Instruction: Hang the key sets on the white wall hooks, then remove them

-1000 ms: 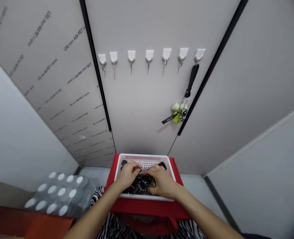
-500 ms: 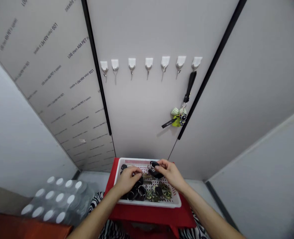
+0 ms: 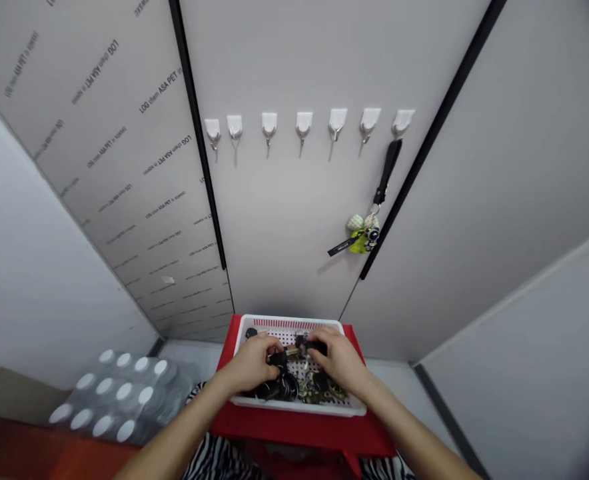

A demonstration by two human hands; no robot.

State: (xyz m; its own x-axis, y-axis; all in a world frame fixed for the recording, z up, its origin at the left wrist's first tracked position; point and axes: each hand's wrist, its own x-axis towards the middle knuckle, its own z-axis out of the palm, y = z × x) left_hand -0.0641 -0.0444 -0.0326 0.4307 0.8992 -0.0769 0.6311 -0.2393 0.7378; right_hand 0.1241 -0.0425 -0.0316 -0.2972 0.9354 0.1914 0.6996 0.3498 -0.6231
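A white plastic basket [image 3: 302, 407] holds several keys, metal rings and keychains. My left hand [image 3: 252, 363] is inside its left part, closed on a black-headed key [image 3: 278, 358] whose brass-coloured blade points right. Facing it, my right hand [image 3: 342, 360] curls over a black key fob [image 3: 316, 347], fingers closed around it. Small metal parts lie between the two hands, too blurred to tell apart. Below the left hand is a heap of black keys with rings [image 3: 287, 387]. Greenish-bronze keychains [image 3: 314, 388] lie below the right hand, partly covered by it.
Several white hooks [image 3: 304, 125] run in a row along the grey panel. From the rightmost hangs a black strap [image 3: 388, 170] with a yellow-green charm [image 3: 359, 241]. The basket stands on a red stool [image 3: 294, 427]. Capped bottles [image 3: 124, 391] and a cardboard box [image 3: 14, 397] are at left.
My right hand has come down into the basket with the key fob. The left hand now grips a black-headed key. The view has shifted slightly.
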